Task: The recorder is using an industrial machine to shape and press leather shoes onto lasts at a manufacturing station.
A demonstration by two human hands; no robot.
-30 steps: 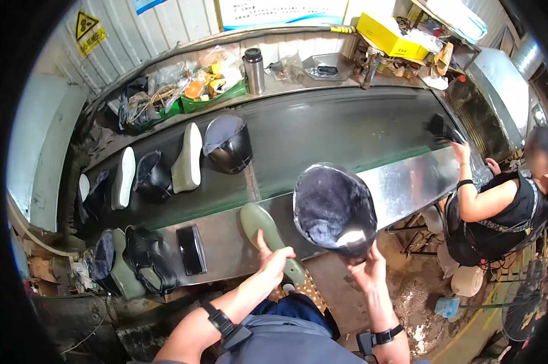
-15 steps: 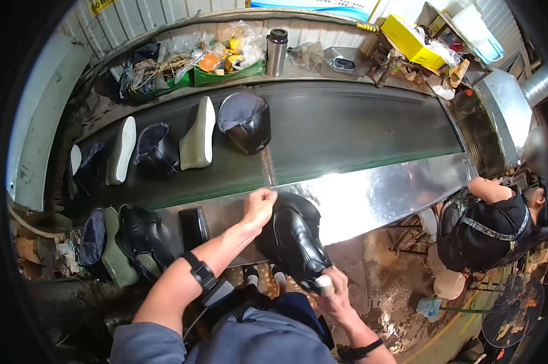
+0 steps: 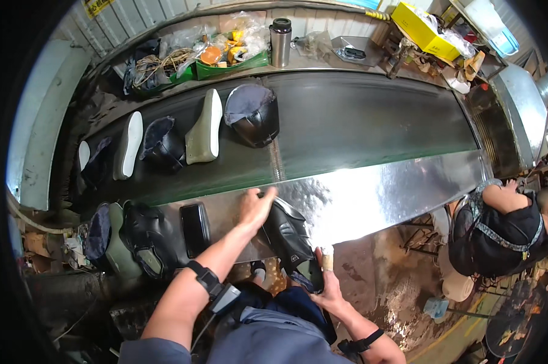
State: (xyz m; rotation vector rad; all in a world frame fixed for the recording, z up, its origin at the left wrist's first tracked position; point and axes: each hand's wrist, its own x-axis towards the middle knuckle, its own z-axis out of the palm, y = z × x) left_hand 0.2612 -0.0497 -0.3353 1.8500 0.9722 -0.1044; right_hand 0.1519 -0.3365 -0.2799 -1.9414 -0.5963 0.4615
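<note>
A black leather boot point(image 3: 288, 233) hangs tilted over the near edge of the metal ledge, its far end by my left hand and its near end toward my body. My right hand point(image 3: 331, 292) grips the near end. A short tan piece with a white tip point(image 3: 327, 259) stands up at that hand; I cannot tell if it is held or is wrapping on a finger. Beside the boot's far end is my left hand point(image 3: 256, 207), thumb and fingers apart. A black phone point(image 3: 194, 229) lies left of my left forearm.
On the dark conveyor belt point(image 3: 365, 121) stand black fur-lined boots point(image 3: 253, 115) and olive soles with white faces point(image 3: 206, 128). More black boots point(image 3: 149, 233) and an olive sole point(image 3: 117, 242) crowd the ledge's left end. A steel flask point(image 3: 280, 43) stands behind. A person point(image 3: 498, 230) sits at right.
The boot has turned and shifted lower, showing more of its side. My left hand has opened from a pinch, and my right hand has moved slightly lower. The whole view has shifted slightly.
</note>
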